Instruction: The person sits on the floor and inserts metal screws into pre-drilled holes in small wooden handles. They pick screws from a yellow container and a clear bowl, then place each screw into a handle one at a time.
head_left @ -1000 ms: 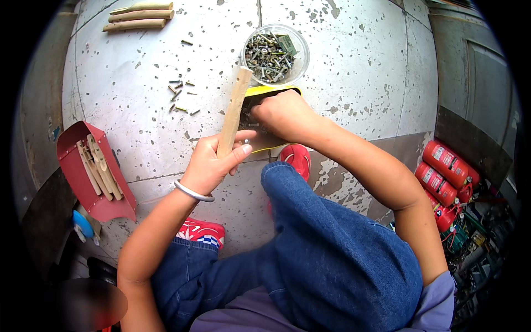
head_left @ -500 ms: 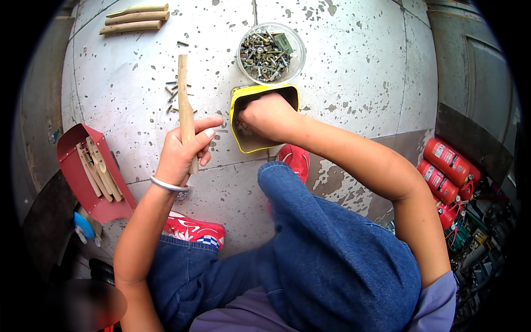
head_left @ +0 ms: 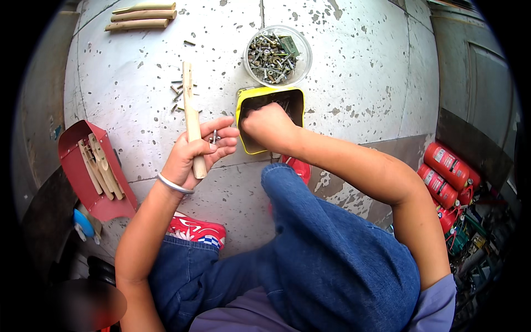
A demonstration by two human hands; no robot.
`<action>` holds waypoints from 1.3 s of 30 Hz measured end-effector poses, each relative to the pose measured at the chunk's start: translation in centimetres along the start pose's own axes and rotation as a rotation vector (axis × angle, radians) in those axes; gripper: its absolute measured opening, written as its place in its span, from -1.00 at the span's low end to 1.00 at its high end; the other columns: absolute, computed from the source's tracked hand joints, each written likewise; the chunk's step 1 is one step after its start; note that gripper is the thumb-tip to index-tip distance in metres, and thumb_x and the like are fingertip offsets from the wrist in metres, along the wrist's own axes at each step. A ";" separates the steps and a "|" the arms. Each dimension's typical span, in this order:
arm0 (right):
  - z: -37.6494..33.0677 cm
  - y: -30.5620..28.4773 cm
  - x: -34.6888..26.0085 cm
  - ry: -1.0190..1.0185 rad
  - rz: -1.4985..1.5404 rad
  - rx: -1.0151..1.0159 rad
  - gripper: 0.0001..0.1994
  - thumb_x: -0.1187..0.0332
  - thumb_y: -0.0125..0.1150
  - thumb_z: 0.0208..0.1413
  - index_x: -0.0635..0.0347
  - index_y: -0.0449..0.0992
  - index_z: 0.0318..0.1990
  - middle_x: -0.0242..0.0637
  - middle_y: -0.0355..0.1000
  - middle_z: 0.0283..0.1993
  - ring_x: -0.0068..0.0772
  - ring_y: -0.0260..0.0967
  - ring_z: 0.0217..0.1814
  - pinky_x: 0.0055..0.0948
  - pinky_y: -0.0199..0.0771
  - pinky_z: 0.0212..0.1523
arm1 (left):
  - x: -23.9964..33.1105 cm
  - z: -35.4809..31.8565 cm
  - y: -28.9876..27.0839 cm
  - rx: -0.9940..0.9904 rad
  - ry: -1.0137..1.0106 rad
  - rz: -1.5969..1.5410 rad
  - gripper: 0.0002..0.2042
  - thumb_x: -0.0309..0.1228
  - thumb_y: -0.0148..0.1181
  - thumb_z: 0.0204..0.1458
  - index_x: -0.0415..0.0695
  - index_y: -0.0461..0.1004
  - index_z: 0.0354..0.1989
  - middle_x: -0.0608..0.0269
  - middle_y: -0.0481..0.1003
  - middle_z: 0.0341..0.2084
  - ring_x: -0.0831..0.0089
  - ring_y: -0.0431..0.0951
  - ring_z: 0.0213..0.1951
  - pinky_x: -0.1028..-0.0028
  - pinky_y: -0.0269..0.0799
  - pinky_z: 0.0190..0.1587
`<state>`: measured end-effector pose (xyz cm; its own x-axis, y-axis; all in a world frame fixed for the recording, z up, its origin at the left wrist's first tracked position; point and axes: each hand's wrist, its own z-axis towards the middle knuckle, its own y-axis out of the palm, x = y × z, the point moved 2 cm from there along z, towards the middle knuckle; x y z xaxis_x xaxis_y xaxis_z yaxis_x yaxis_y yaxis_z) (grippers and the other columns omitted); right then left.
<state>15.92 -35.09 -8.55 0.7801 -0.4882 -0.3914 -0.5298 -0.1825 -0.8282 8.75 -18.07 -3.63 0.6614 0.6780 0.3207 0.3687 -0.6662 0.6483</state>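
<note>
My left hand [head_left: 191, 155] is closed round a wooden handle [head_left: 192, 123], its thumb pressing the wood against the palm. The handle stands roughly lengthwise, its shaped, notched end pointing away from me. A few small metal screws [head_left: 214, 138] lie on the half-curled fingers of that hand. At the mouth of a yellow-rimmed container [head_left: 241, 98], my right hand [head_left: 270, 126] reaches in with curled fingers; the fingertips are hidden, and what they hold cannot be seen. Dark metal pieces show inside, behind the hand. Just beyond stands a clear round tub [head_left: 307, 52] full of bolts and nuts.
Loose screws [head_left: 177, 94] lie on the worn white floor left of the container. Three wooden handles [head_left: 145, 16] rest at the far left. A red metal scoop-shaped piece [head_left: 69, 145] holds several more. Red fire extinguishers [head_left: 446, 166] and tools lie at the right.
My left hand has rolled palm-up and opened its fingers somewhat, showing the screws; the handle has turned with it. My right hand has drawn back slightly toward the container's near rim.
</note>
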 end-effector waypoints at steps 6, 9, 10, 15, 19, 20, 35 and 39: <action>0.0 -0.2 0.2 -0.013 0.028 -0.024 -0.95 0.42 0.20 -0.24 0.10 0.56 -0.61 -0.22 0.52 -0.52 -0.21 0.53 -0.45 -0.29 0.49 -0.44 | 0.6 -0.6 0.5 -0.182 -0.054 -0.173 -0.24 -0.61 -0.02 -0.31 -0.42 0.05 0.26 -0.24 0.14 0.22 0.07 0.18 0.28 0.21 0.05 0.34; 0.1 0.7 0.7 0.069 0.114 -0.012 -0.95 0.39 0.21 -0.25 0.12 0.55 -0.62 -0.21 0.51 -0.53 -0.18 0.52 -0.46 -0.27 0.48 -0.46 | 0.7 -0.7 1.1 -0.189 -0.086 -0.224 -0.18 -0.62 0.01 -0.37 -0.41 0.01 0.28 -0.27 0.10 0.25 0.02 0.11 0.31 0.16 -0.05 0.38; 0.1 0.9 0.7 0.080 0.122 -0.010 -0.94 0.38 0.22 -0.26 0.14 0.54 -0.62 -0.20 0.50 -0.55 -0.16 0.51 -0.47 -0.25 0.48 -0.47 | 0.7 -0.6 1.2 -0.196 -0.085 -0.226 -0.17 -0.62 0.00 -0.38 -0.41 0.01 0.28 -0.27 0.09 0.25 0.02 0.10 0.31 0.16 -0.06 0.38; 0.0 1.0 0.8 0.055 0.129 0.032 -0.94 0.37 0.22 -0.25 0.12 0.55 -0.62 -0.21 0.50 -0.55 -0.18 0.52 -0.46 -0.28 0.49 -0.45 | 0.6 -0.5 1.2 -0.177 -0.077 -0.252 -0.18 -0.61 -0.01 -0.37 -0.42 0.01 0.28 -0.27 0.09 0.25 0.02 0.09 0.32 0.17 -0.06 0.38; 0.1 1.4 0.8 -0.051 0.024 0.104 -0.92 0.35 0.22 -0.24 0.12 0.55 -0.62 -0.21 0.50 -0.54 -0.18 0.52 -0.45 -0.29 0.49 -0.45 | 0.8 -0.3 0.8 -0.125 -0.027 -0.251 -0.19 -0.61 -0.03 -0.36 -0.43 0.01 0.27 -0.27 0.09 0.25 0.02 0.09 0.32 0.18 -0.02 0.37; 0.2 1.5 0.9 -0.052 0.007 0.081 -0.92 0.35 0.22 -0.24 0.12 0.55 -0.61 -0.21 0.50 -0.54 -0.18 0.52 -0.44 -0.29 0.49 -0.45 | 0.8 -0.2 0.6 -0.106 -0.010 -0.247 -0.20 -0.61 -0.03 -0.36 -0.43 0.02 0.27 -0.28 0.09 0.25 0.02 0.09 0.32 0.18 0.00 0.37; -3.3 -8.3 -0.7 0.377 1.424 -0.082 -0.86 0.41 0.26 -0.01 0.32 0.54 -0.36 -0.51 0.41 -0.55 -0.82 0.25 -0.52 -0.70 0.29 -0.48 | 0.7 -0.9 2.3 -0.136 -0.045 -0.231 -0.20 -0.59 0.03 -0.35 -0.40 0.04 0.27 -0.14 0.15 0.22 0.15 0.17 0.26 0.21 -0.10 0.39; -3.5 -8.3 -0.6 0.377 1.448 -0.074 -0.84 0.41 0.28 -0.01 0.33 0.55 -0.32 -0.49 0.42 -0.51 -0.79 0.29 -0.48 -0.69 0.33 -0.44 | 1.0 -0.9 2.4 -0.202 -0.023 -0.253 -0.25 -0.64 -0.06 -0.30 -0.48 -0.01 0.25 -0.18 0.08 0.26 0.10 0.10 0.31 0.20 -0.07 0.39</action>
<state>18.72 -36.28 -0.03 -0.5445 -0.4622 -0.6999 -0.7718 0.6029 0.2023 9.71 -18.78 -1.15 0.5804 0.8058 0.1175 0.3881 -0.4006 0.8300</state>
